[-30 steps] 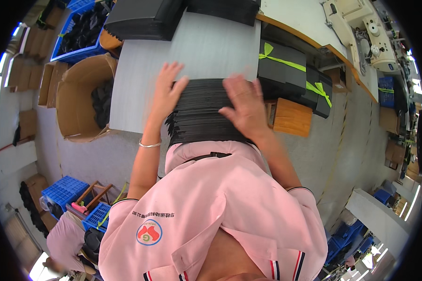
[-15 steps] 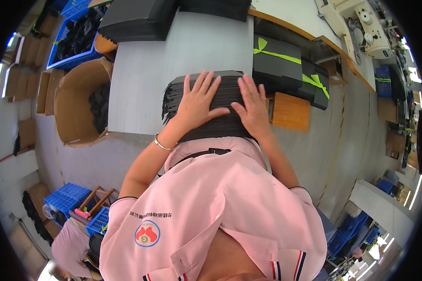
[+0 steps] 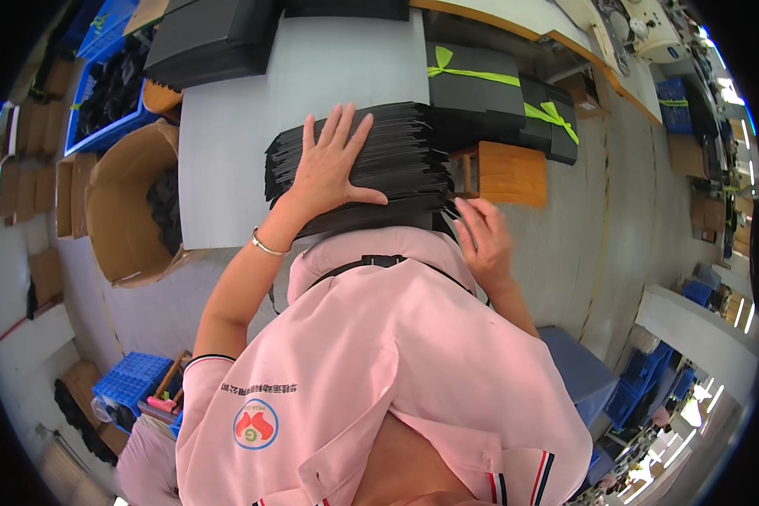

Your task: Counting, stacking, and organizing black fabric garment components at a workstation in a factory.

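Note:
A thick stack of thin black sheets (image 3: 396,156) lies at the near edge of the grey table (image 3: 228,160), against my waist. Its layered edges face up and are uneven, fanned out along the right side. My left hand (image 3: 333,169) rests flat on the left part of the stack, fingers spread and thumb pointing right. At the stack's near right corner, my right hand (image 3: 485,240) has its fingers bent and closed on the sheets' edges. Slight blur hides how many sheets are between those fingertips.
Black stacks (image 3: 215,38) stand at the table's far side. Right of it are black bundles tied with yellow-green ribbon (image 3: 481,76) and a wooden stool (image 3: 512,174). On the left are an open cardboard box (image 3: 126,207) and a blue crate (image 3: 80,105) of black pieces.
My right hand has moved off the top of the stack, down and right to its near corner. The left hand stays flat on the sheets, whose right edges now look more fanned.

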Motion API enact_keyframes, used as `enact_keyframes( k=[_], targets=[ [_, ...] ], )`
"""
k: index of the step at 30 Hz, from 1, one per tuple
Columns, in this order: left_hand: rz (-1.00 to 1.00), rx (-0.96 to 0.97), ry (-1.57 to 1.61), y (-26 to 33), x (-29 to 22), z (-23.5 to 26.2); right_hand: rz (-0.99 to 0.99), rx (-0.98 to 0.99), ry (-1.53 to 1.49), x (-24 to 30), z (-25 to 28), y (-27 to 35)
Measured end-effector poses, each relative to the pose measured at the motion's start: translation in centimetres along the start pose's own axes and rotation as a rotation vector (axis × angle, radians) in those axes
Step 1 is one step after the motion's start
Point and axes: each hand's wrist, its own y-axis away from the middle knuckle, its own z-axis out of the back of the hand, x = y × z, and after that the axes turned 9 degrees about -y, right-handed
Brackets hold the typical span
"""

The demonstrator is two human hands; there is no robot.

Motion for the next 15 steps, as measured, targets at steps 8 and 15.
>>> enact_keyframes(
  k=[8, 15],
  targets=[
    [0.01, -0.003, -0.027, -0.2, 0.2, -0.2, 0.139, 0.07, 0.045, 0.3, -0.8, 0.9],
    [-0.028, -0.001, 0.016, 0.1, 0.1, 0.0, 0.172, 0.095, 0.025, -0.3, -2.2, 1.1]
  ],
)
